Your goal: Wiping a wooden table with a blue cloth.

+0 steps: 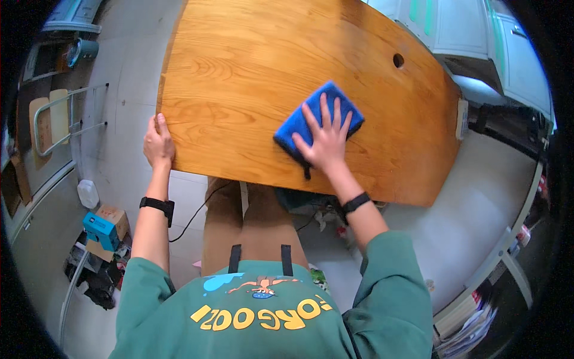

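Observation:
A blue folded cloth with a dark edge and a small dark loop lies on the wooden tabletop. My right hand presses flat on the cloth, its fingers stretched out and spread. At the table's near left corner, my left hand grips the edge; part of its fingers is hidden. Both wrists wear black bands.
A round hole pierces the tabletop at the far right. White cabinets stand beyond it. On the floor to the left are a metal-framed chair and a blue box. Papers sit on a shelf at lower right.

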Action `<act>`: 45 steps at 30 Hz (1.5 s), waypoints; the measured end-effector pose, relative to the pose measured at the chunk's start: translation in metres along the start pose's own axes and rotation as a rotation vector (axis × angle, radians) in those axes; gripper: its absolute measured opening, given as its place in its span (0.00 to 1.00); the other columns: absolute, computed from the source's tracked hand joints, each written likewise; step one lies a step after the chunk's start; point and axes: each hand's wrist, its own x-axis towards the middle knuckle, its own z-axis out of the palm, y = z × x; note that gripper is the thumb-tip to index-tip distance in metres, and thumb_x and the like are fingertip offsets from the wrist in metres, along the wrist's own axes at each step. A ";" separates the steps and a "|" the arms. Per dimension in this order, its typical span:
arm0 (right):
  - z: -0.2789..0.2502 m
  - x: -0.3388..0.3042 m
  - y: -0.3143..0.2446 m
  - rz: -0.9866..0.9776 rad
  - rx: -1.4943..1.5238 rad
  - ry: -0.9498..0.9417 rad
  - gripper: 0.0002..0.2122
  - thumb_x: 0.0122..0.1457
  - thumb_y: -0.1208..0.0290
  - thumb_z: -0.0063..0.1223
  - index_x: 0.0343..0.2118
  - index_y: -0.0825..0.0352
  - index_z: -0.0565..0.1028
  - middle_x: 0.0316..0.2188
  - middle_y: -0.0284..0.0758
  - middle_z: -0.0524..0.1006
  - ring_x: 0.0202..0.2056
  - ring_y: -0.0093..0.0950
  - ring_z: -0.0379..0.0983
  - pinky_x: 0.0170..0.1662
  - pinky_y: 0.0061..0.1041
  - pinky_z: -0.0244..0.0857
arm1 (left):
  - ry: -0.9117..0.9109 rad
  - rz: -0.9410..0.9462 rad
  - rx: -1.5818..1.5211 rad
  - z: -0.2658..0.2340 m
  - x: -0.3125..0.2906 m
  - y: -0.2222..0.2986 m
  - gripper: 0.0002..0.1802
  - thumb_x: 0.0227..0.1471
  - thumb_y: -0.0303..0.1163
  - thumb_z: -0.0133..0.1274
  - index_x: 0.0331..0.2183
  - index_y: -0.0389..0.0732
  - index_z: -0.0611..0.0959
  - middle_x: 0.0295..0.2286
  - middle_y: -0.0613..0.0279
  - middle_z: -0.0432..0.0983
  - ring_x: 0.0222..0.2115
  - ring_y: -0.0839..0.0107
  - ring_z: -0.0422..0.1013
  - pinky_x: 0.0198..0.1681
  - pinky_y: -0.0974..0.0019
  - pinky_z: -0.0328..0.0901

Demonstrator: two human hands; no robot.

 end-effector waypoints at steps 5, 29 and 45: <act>-0.009 -0.105 -0.015 0.106 -0.003 -0.137 0.37 0.56 0.37 0.61 0.69 0.41 0.70 0.79 0.40 0.50 0.78 0.53 0.39 0.71 0.74 0.29 | 0.012 0.039 -0.035 0.001 0.003 -0.006 0.37 0.69 0.64 0.38 0.57 0.43 0.82 0.46 0.42 0.84 0.50 0.40 0.78 0.52 0.46 0.70; 0.008 0.024 0.102 0.597 -0.161 0.108 0.41 0.64 0.33 0.47 0.77 0.46 0.55 0.79 0.46 0.42 0.77 0.60 0.34 0.71 0.73 0.26 | 0.047 0.042 0.045 0.007 0.009 -0.013 0.33 0.71 0.60 0.37 0.54 0.46 0.84 0.46 0.44 0.84 0.48 0.39 0.77 0.50 0.45 0.70; -0.015 0.247 0.234 0.692 -0.086 0.161 0.45 0.62 0.21 0.32 0.78 0.42 0.52 0.80 0.44 0.43 0.79 0.52 0.32 0.73 0.69 0.23 | 0.070 0.108 -0.041 0.007 0.003 -0.011 0.30 0.73 0.54 0.39 0.48 0.39 0.84 0.40 0.42 0.84 0.43 0.38 0.77 0.45 0.46 0.69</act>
